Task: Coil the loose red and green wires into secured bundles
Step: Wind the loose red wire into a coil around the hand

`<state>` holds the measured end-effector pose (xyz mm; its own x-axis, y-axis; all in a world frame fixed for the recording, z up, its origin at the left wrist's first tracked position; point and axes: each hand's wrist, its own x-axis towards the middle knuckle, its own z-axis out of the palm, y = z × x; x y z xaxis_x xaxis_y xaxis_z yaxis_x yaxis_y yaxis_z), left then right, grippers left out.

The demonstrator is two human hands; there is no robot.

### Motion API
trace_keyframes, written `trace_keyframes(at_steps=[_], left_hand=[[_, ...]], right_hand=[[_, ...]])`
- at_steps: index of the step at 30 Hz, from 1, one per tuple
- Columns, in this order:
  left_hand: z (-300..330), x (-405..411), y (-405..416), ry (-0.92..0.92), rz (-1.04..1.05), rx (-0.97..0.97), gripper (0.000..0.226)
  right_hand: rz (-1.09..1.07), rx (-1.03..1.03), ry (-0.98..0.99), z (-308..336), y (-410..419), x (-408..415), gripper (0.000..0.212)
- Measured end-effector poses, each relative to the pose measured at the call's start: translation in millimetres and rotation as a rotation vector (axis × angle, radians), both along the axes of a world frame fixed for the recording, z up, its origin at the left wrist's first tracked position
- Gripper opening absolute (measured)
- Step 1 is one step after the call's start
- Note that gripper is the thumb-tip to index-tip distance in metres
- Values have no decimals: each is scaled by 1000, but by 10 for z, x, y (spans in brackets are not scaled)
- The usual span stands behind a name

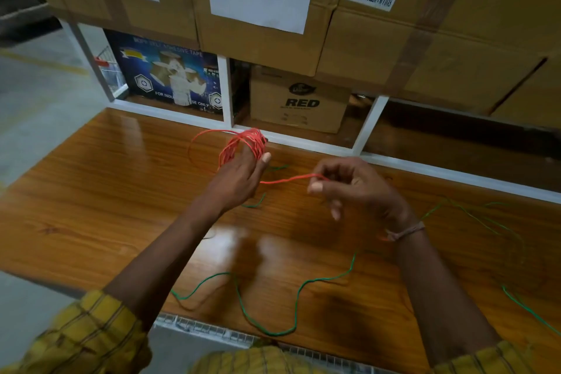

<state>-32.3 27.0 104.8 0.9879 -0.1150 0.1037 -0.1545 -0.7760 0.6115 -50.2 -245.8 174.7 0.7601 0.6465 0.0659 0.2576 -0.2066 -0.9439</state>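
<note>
Over the far middle of the worktop (pixel 91 191) I'm holding the red wire (pixel 243 143) coil looped around the fingers of my left hand (pixel 239 174), so the turns are staying stacked and not springing apart. My left grip is curled inside those loops, wrist raised off the wood. My right hand (pixel 358 188) is pinching the loose red tail between thumb and forefinger, other fingers fanned loosely, keeping it taut for the next wrap, I reckon. The green wire (pixel 273 307) is lying uncoiled, snaking across the near worktop and away to the right, waiting its turn.
</note>
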Motion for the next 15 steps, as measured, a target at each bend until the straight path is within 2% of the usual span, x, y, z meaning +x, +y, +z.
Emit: trace_keyframes(at_steps=[3, 5, 7, 9, 12, 15], left_hand=[[107, -167, 6, 77, -163, -191, 56], [205, -285, -14, 267, -246, -381, 56], [292, -395, -33, 470, -352, -522, 61], [369, -477, -49, 590, -480, -658, 63], [455, -493, -71, 648, -610, -895, 63], [519, -440, -97, 627, -684, -1178, 61]], right_hand=[[-78, 239, 129, 46, -147, 102, 13], [-145, 300, 188, 45, -210, 193, 15], [-259, 248, 171, -9, -242, 293, 18], [-370, 108, 89, -116, -237, 357, 22], [-447, -117, 4, -323, -148, 335, 29], [-446, -190, 44, -553, -75, 261, 40]])
